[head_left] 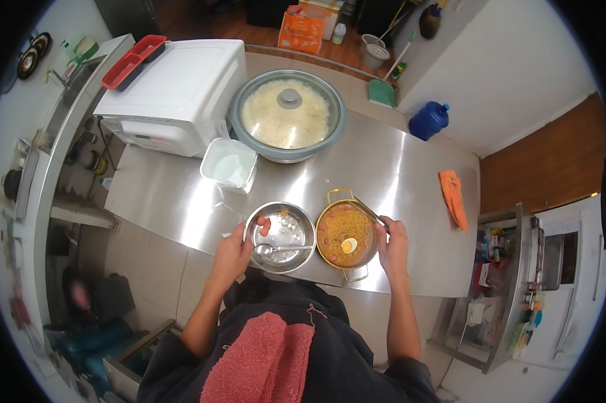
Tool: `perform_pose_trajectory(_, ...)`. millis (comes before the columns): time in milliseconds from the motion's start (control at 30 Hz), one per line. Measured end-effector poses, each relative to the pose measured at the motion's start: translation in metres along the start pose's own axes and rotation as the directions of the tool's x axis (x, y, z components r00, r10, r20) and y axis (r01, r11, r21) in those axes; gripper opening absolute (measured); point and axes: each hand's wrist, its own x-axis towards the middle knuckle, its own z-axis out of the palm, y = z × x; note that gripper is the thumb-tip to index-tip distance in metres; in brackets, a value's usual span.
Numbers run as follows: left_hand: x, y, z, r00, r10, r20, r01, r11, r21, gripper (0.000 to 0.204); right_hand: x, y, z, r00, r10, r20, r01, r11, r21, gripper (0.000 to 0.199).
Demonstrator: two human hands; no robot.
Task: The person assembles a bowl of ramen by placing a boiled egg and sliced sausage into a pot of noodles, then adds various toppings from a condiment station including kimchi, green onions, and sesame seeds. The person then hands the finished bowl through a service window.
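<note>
1. Orange rectangular carton [301,30] with a pale printed panel on its face; stands on the wooden floor at the far top of the view, beyond the counter [397,174].
2. Small white plastic bottle [339,32]; just right of the carton, on the same floor.
3. Blue round plastic jug [428,120] with a small cap; on the floor past the counter's far right corner.
4. Assorted small packets and bottles [494,252], red, white and green; on the metal shelf rack at right, too small to tell apart.
</note>
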Motion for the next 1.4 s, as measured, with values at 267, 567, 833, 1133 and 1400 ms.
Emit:
perform_pose_trajectory(267, 0.001, 0.012, 0.010, 0.997, 0.072, 0.025, -0.070, 0.996, -0.064, 0.038, -0.020, -0.065, 0.030, 0.905, -0.389, 0.173, 0.341, 0.906, 0.252, 0.025)
perform_pose_trajectory(567, -0.002, 0.015, 0.017, 0.996, 0.062, 0.057, -0.060, 0.998, -0.032, 0.038, -0.023, -0.067, 0.046, 0.944, -0.079, 0.321, -0.031, 0.946, 0.324, 0.023)
perform_pose_trajectory(833, 0.000, 0.006, 0.016, 0.999, 0.035, 0.023, -0.035, 0.999, -0.021, 0.038, -0.020, -0.030, 0.012, 0.988, 0.070, 0.139, -0.117, 0.925, 0.361, 0.022)
perform_pose_trajectory(1133, 0.003, 0.002, 0.008, 1.000, 0.004, 0.009, -0.004, 1.000, 0.010, 0.038, -0.017, 0.045, 0.000, 0.983, 0.173, -0.060, -0.171, 0.984, 0.044, 0.024)
perform_pose_trajectory(1400, 0.002, 0.006, 0.005, 1.000, 0.012, -0.004, -0.012, 1.000, 0.003, 0.038, -0.017, 0.057, -0.005, 0.975, 0.164, -0.151, -0.162, 0.986, 0.027, 0.024)
